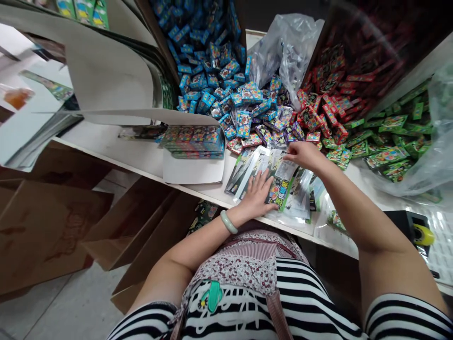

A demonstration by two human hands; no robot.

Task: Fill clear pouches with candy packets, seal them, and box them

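The left hand [257,192] lies spread on printed pouches [280,188], apparently steadying them; at its two o'clock, the right hand [303,155] is bunched, pinching what I cannot tell.

**White worktable [141,158] over a grey tiled floor [38,314]**

The worktable's front edge slopes from nine o'clock down to four. At eight o'clock, pale floor with a dark joint line shows around open brown cardboard cartons [38,231]. A dark backdrop [272,7] fills one o'clock. Light is brighter on the tabletop, dimmer underneath.
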